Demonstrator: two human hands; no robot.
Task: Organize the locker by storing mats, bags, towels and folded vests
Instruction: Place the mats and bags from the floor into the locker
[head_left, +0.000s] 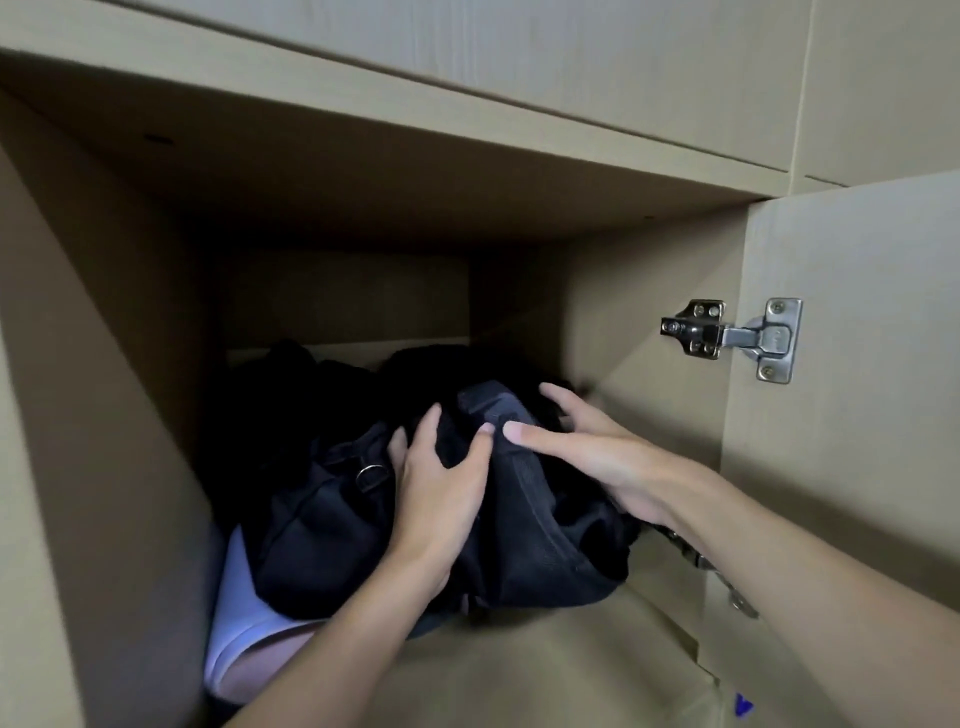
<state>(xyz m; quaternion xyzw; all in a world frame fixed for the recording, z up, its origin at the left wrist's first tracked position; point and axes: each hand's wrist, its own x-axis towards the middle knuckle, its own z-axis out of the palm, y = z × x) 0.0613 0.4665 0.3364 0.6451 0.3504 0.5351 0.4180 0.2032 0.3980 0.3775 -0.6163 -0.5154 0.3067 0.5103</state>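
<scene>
Pushing black bag (332, 519) deeper into locker (104, 364), by the look of it. Bag sits mid-shelf, partly on pale lilac cloth (234, 613) at near left. Left hand (441, 488) grips fold of bag between thumb and fingers. Right hand (587, 457) spread, fingers fairly straight, pressing bag's right side, not clasping.

Risks:
- shove drags cloth, bunching it underneath
- bag snags lower hinge (711, 566) on right wall
- strap with metal ring (370, 474) trails out, fouling door
</scene>
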